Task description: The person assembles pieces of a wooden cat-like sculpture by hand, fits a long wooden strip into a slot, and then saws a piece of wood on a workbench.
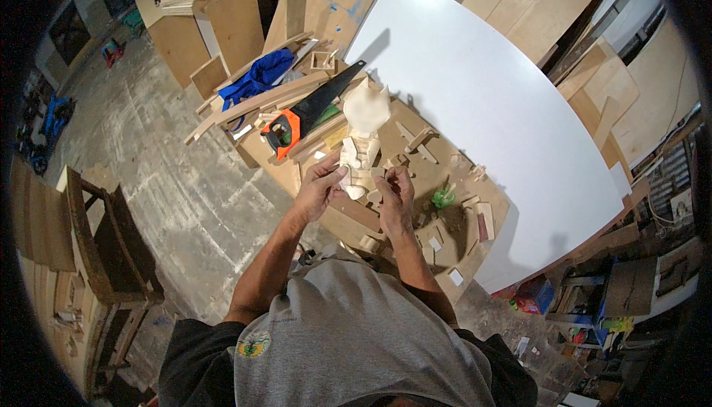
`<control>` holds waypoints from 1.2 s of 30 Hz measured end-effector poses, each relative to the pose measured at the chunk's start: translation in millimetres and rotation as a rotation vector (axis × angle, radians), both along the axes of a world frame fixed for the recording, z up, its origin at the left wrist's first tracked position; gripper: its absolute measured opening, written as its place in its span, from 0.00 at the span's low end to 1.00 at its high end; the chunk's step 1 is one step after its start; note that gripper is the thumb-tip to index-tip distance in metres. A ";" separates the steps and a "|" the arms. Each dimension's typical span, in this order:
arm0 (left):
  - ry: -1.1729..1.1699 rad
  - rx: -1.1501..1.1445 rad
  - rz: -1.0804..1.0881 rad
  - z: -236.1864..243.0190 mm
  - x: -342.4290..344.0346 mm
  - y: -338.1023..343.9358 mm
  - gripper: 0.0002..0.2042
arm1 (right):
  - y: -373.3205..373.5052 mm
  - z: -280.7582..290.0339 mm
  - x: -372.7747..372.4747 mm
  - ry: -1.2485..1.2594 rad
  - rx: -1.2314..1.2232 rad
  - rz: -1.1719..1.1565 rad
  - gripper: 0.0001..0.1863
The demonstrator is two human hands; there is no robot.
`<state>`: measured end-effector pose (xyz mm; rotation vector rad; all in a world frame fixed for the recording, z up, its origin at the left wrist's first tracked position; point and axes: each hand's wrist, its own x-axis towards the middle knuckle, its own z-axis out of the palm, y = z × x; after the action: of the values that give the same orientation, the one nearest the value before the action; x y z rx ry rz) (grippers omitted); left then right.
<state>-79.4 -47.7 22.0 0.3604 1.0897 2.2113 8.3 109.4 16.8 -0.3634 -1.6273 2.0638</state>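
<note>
A pale wooden figure [366,110] with a rounded head, two pointed ear-like tips and a body of several carved pieces is in front of me over the workbench [404,118]. My left hand [320,187] is closed on the figure's left side, its thumb and fingers pinching the lower body. My right hand [395,193] is beside the figure's right side with its fingers curled in a pinch. Whatever lies between those fingertips is too small to make out. Just beyond my left hand lies a handsaw [297,119] with an orange and black handle.
Wooden strips and a blue cloth [259,77] crowd the bench's far left. A wooden toy plane [417,141], a small green object [443,197] and offcuts lie right of my hands. A large white panel [475,103] stands beyond, and a wooden cabinet [96,259] is at the left.
</note>
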 end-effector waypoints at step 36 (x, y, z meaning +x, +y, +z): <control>0.170 -0.417 0.426 28.7 38.8 12.1 0.27 | -7.0 -5.0 -8.9 0.074 -0.010 -0.136 0.12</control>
<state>-40.6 -35.6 50.7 0.1421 1.8187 2.2518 -0.6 102.4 11.8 -0.3856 -1.5069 1.9620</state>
